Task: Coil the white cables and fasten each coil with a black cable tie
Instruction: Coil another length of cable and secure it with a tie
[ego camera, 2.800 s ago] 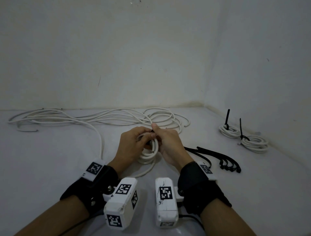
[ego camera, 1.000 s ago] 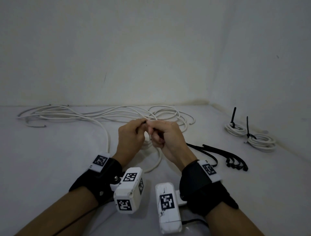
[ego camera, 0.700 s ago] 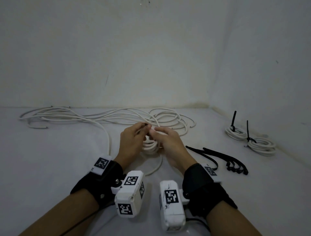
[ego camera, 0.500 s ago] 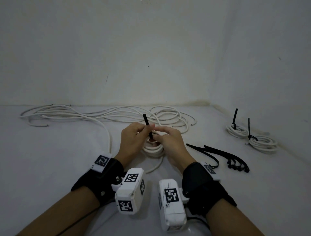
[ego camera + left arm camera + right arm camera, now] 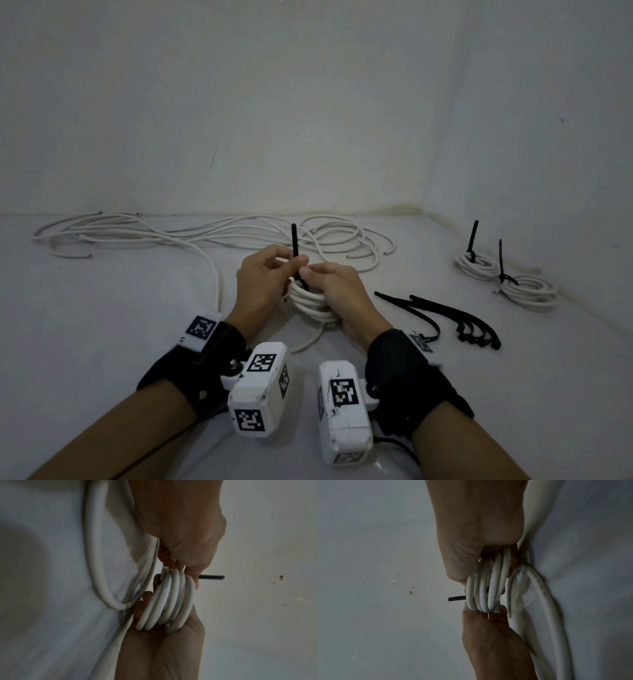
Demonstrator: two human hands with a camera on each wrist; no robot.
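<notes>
Left hand [image 5: 262, 277] pinches black cable tie [image 5: 295, 245] tail; right hand [image 5: 334, 291] grips white coil [image 5: 308, 301]. Pull tail straight, keep loops bunched.

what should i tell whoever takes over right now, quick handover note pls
Left hand: pinches the black cable tie by its upright tail.
Right hand: grips the white coil held between both hands.
Done: two tied coils at far right.
Left: cinch this tie; loose white cable lies behind; spare ties beside the right wrist.
</notes>
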